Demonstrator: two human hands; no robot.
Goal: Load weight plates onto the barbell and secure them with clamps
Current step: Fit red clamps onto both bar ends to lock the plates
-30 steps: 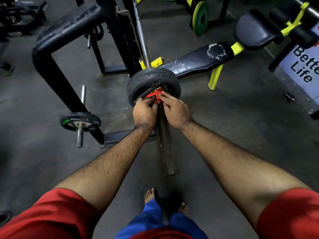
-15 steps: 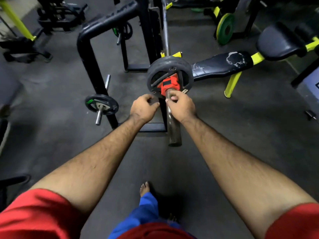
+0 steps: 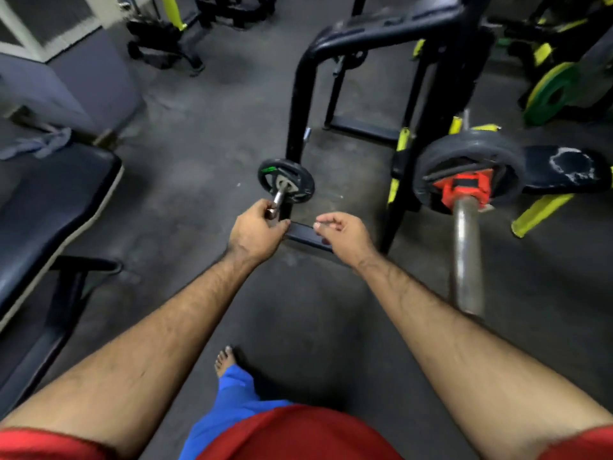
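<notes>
The barbell sleeve (image 3: 466,257) points toward me at the right. Dark weight plates (image 3: 471,151) sit on it, with a red clamp (image 3: 464,190) closed on the sleeve against the outer plate. A small black plate (image 3: 297,180) with a green mark hangs on a steel storage peg (image 3: 280,197) of the rack. My left hand (image 3: 257,232) is at the peg's tip, fingers loosely curled and apart, holding nothing. My right hand (image 3: 345,235) hovers empty left of the barbell, fingers apart.
The black rack frame (image 3: 298,104) stands behind the peg. A dark padded bench (image 3: 49,200) lies at the left, and a torn bench pad (image 3: 564,169) behind the barbell. A green-yellow plate (image 3: 552,92) stands far right. My bare foot (image 3: 225,358) is on the grey floor.
Both hands have let go of the red clamp and swung left. My left hand has reached the storage peg with the small plate. My view has turned left.
</notes>
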